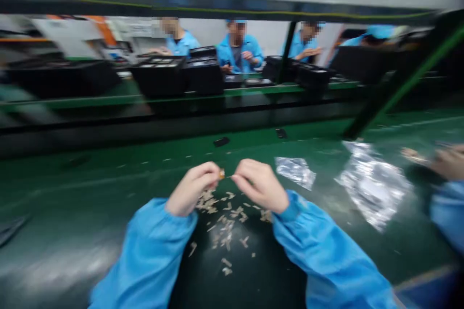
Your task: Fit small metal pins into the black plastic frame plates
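Over the green tabletop (119,222), my left hand (195,186) is closed in a pinch on a small orange-brown piece (222,174). My right hand (259,183) is pinched too, its fingertips close to that piece. A thin strip or tip (228,177) bridges the narrow gap between the two hands; blur hides whether it belongs to the piece. Many small pale scraps (227,239) lie scattered on the table below and between my hands.
Clear plastic bags (375,186) lie to the right, near another person's hand (449,161). Two small dark flat pieces (221,141) rest ahead. A slanted green post (402,91) stands at right. Black bins (159,75) and several people in blue are across the bench.
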The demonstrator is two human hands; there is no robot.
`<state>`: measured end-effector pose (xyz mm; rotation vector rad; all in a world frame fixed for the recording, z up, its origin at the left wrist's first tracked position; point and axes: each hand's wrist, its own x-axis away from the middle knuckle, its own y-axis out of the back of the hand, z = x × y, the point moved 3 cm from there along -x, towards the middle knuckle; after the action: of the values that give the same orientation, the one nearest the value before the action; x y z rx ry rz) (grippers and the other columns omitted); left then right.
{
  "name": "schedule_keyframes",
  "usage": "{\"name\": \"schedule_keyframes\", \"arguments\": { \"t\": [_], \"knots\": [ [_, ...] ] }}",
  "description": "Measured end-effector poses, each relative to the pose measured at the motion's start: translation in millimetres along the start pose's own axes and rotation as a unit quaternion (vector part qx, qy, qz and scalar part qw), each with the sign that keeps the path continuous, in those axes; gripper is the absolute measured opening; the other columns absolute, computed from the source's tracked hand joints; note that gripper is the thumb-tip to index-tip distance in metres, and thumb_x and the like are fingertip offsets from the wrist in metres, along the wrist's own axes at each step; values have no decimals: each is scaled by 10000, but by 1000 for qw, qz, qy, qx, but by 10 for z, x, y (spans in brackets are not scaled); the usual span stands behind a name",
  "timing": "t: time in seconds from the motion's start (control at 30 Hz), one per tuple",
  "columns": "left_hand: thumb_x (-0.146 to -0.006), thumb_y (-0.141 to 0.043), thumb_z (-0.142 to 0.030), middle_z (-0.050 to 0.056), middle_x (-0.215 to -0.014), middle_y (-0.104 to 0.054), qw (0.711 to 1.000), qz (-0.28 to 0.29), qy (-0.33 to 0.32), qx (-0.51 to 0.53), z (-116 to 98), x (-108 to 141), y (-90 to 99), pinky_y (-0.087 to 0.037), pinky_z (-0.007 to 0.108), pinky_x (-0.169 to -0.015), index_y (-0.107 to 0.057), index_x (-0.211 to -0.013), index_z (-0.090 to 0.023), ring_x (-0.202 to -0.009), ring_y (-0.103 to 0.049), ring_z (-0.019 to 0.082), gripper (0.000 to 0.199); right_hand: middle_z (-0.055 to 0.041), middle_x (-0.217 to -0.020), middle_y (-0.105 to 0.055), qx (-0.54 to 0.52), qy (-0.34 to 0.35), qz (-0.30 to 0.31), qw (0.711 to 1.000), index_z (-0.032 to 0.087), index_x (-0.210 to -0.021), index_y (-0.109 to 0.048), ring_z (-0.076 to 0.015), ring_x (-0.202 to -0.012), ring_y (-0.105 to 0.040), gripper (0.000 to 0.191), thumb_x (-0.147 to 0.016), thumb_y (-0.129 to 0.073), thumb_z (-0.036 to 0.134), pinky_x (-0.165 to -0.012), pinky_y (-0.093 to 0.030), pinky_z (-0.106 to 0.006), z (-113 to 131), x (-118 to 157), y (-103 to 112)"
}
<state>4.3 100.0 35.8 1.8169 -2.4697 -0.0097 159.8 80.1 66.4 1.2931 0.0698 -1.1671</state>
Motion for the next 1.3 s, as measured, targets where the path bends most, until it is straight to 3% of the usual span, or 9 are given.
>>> {"name": "schedule_keyframes", "arguments": {
  "t": [0.1,0.17,0.33,0.77,0.87,0.97,1.13,1.2,1.3],
  "knots": [
    [-641,-565,-256,-42,-538,-439,996,22,34,79,10,-38,-55,-291,207,-511,-495,-632,-148,-511,-389,66,129,-46,-793,-564,-56,16,-19,998,188,-817,-550,-153,-737,-547,95,-818,-473,132,-648,-467,-289,-83,8,-24],
    [-630,-573,-256,-43,-538,-451,992,34,51,110,9,-38,-80,-293,202,-510,-494,-632,-146,-504,-397,59,135,-52,-837,-547,-48,28,-26,998,199,-878,-568,-162,-769,-540,142,-792,-502,108,-660,-469,-305,-113,25,-47],
    [-622,-579,-244,-48,-526,-442,986,60,69,136,-5,12,-134,-288,199,-506,-493,-618,-144,-497,-389,50,132,-56,-823,-557,-22,74,-52,996,208,-828,-594,-172,-743,-529,218,-759,-468,44,-630,-449,-329,-67,75,-40],
    [-642,-568,-235,-53,-510,-422,983,80,77,147,2,36,-168,-304,192,-499,-474,-623,-147,-481,-383,46,130,-62,-837,-557,55,98,-66,991,201,-840,-563,-184,-760,-505,150,-766,-519,78,-643,-410,-344,-54,67,-78],
    [-707,-503,-262,-50,-518,-412,993,92,53,52,13,21,-170,-349,197,-500,-466,-643,-152,-471,-397,52,132,-53,-817,-544,65,100,-70,990,204,-776,-548,-182,-753,-500,132,-770,-511,77,-637,-403,-340,-52,56,-73],
    [-808,-396,-270,-20,-577,-482,986,67,22,-148,86,-218,-84,-421,215,-532,-509,-707,-148,-518,-480,75,195,-49,-805,-531,53,64,-87,993,205,-761,-536,-181,-750,-500,131,-778,-502,80,-647,-412,-339,-99,28,-33],
    [-833,-519,-262,63,-941,-594,942,-15,14,-334,322,-1097,140,-488,321,-757,-576,-920,-128,-857,-574,155,170,-35,-794,-506,-28,-41,-148,988,203,-766,-495,-174,-765,-519,110,-790,-503,96,-683,-431,-326,-259,9,111],
    [-857,-504,-308,82,-1108,-556,919,-29,17,-393,401,-1432,142,-491,385,-810,-533,-1086,-147,-955,-563,182,282,-27,-775,-505,-40,-61,-163,984,200,-754,-486,-169,-755,-518,108,-793,-509,102,-678,-424,-317,-297,15,166],
    [-859,-501,-313,91,-1150,-538,893,-38,16,-448,467,-1770,25,-488,405,-828,-509,-1135,-151,-986,-557,195,320,-23,-767,-505,-48,-73,-168,982,196,-744,-481,-162,-743,-512,106,-798,-513,110,-672,-416,-307,-322,27,220]
  ]
}}
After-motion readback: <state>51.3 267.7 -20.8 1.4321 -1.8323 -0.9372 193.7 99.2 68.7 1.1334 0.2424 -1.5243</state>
